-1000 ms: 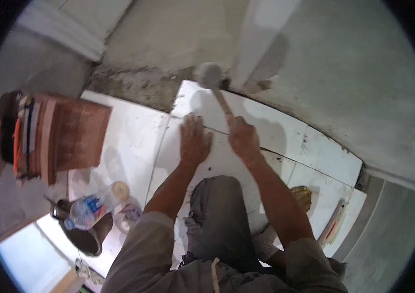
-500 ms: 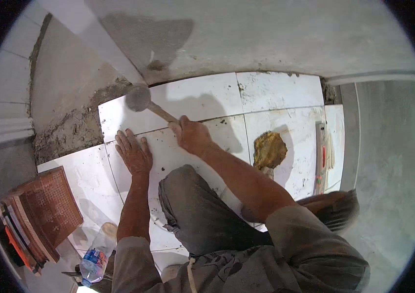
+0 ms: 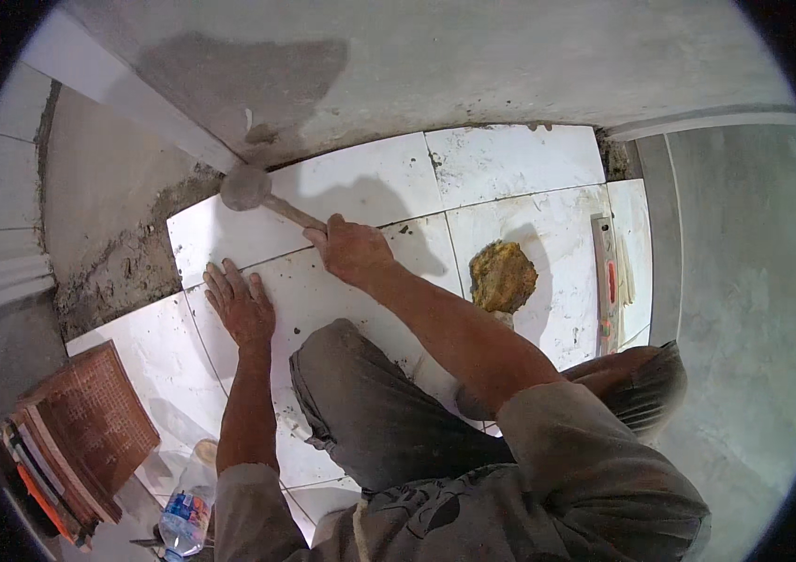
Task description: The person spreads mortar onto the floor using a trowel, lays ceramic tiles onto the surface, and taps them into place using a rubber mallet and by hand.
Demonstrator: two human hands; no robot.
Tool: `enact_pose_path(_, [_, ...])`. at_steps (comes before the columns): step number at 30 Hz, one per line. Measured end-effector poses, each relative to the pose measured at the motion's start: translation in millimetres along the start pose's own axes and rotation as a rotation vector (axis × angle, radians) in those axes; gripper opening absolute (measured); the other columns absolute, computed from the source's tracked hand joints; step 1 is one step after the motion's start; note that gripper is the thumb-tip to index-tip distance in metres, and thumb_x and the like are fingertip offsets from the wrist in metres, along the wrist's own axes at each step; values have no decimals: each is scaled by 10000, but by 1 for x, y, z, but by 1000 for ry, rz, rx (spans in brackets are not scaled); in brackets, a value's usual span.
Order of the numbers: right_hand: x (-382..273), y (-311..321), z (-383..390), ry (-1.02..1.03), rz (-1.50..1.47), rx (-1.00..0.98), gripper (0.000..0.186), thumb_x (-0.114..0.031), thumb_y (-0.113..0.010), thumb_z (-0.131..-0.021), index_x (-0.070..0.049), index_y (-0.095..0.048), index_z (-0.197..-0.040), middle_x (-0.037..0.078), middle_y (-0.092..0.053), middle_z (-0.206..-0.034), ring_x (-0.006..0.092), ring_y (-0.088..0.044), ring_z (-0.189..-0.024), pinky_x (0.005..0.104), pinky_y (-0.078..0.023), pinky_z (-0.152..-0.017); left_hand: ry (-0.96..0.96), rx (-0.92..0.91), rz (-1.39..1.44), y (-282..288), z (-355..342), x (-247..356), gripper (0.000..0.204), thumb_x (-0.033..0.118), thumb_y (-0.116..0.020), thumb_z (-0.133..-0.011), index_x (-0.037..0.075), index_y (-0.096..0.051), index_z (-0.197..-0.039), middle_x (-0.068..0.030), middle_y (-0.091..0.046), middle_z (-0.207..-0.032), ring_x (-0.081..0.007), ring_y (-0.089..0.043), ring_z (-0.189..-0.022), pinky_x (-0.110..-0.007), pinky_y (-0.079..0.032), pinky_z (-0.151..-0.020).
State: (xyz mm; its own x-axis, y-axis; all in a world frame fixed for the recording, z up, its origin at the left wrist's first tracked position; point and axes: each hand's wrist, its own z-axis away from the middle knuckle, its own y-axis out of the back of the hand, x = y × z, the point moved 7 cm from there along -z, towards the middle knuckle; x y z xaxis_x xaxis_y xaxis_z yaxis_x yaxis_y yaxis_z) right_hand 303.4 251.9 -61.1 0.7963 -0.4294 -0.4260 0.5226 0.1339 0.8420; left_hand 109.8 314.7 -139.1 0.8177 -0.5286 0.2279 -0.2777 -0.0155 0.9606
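My right hand (image 3: pixel 356 251) is wrapped round the wooden handle of a mallet (image 3: pixel 246 188) with a round grey head. That head is over the left end of a white floor tile (image 3: pixel 365 183) beside the wall; whether it touches the tile I cannot tell. Fingers spread, my left hand (image 3: pixel 241 304) lies flat near the joint between this tile and the nearer row. Rough mortar (image 3: pixel 122 276) borders the tiles on the left. To the right of my right arm, a yellow-brown sponge (image 3: pixel 503 276) rests on another white tile.
A spirit level (image 3: pixel 607 281) lies on the tiles at the right. At the lower left are a stack of reddish-brown tiles (image 3: pixel 103 412) and a clear plastic bottle (image 3: pixel 184 517). A grey wall (image 3: pixel 510 56) rises at the back, and a white door frame post (image 3: pixel 136 80) stands far left.
The whole view has shifted, so the tiles and wall sit a little further left and up. My left hand stays flat on the tiles, and my right hand still grips the mallet.
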Motion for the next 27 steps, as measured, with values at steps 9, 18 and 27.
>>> enact_pose_path(9, [-23, -7, 30, 70, -210, 174, 445, -423, -420, -903, 3, -541, -864, 167, -605, -663, 325, -627, -668, 429, -498, -619, 20, -169, -66, 5, -2, -17, 476, 354, -360, -933, 99, -370, -1334, -196, -324, -1380, -341, -234, -1315, -520, -134, -1055])
enact_pose_path(18, [-53, 12, 47, 198, -457, 124, 436, -422, -457, -886, 5, -527, -939, 185, -606, -798, 329, -612, -751, 435, -477, -687, 214, -45, -139, 9, -34, -60, 547, 441, -443, -880, 39, -438, -1250, -246, -455, -1200, -396, -375, -1184, -585, -206, -991])
enact_pose_path(27, [13, -14, 46, -311, -295, -215, 453, -390, -385, -918, 36, -475, -1043, 222, -601, -864, 357, -597, -844, 456, -484, -698, 178, 52, -162, 2, -38, -69, 510, 429, -468, -876, 96, -448, -1262, -311, -374, -1261, -433, -373, -1170, -580, -247, -968])
